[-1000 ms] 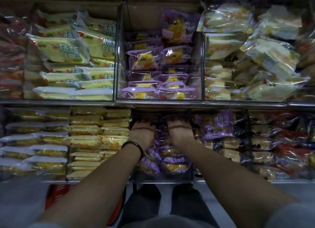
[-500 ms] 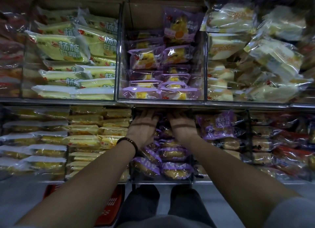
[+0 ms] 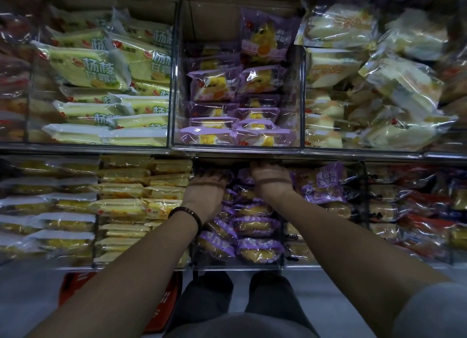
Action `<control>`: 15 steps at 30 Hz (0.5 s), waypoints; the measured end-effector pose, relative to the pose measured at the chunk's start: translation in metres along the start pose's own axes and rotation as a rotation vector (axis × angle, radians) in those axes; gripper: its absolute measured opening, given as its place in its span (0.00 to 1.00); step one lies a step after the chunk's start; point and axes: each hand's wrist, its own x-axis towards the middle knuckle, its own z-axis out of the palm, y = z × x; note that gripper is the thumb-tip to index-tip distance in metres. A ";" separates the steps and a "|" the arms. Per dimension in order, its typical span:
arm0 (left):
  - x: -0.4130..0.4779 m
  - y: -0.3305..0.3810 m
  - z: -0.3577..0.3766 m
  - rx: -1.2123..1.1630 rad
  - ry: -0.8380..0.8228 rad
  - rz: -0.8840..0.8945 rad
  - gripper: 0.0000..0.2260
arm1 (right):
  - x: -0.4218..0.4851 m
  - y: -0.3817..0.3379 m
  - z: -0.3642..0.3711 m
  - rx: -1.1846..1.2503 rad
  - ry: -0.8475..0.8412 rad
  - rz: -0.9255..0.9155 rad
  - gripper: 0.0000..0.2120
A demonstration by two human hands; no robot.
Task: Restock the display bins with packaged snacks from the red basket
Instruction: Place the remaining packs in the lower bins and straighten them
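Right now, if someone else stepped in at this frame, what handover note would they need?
Left hand: deep in the lower middle bin, on the purple packs; fingertips hidden, grip unclear.
Right hand: same bin, further back, fingers under the shelf edge; grip unclear.
Red basket: on the floor at the left, contents hidden.
Done: bin holds several rows of packs.
Left: probably settle the back packs, then check the basket.

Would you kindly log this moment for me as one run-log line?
phase: restocking | left-hand grip: inside lower purple-pack bin, hold unclear | right-hand grip: same bin, fingertips under shelf edge | red basket: on floor
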 end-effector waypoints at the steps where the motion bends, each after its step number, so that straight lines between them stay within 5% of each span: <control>1: -0.001 -0.001 -0.002 0.010 -0.008 0.006 0.31 | -0.001 0.000 -0.003 0.006 -0.005 0.017 0.29; 10: -0.005 -0.008 -0.006 0.062 -0.042 0.043 0.31 | -0.007 0.002 -0.013 0.038 -0.015 0.085 0.17; 15: -0.007 -0.003 -0.007 0.115 -0.026 0.029 0.28 | -0.022 0.010 -0.004 0.083 0.129 0.139 0.18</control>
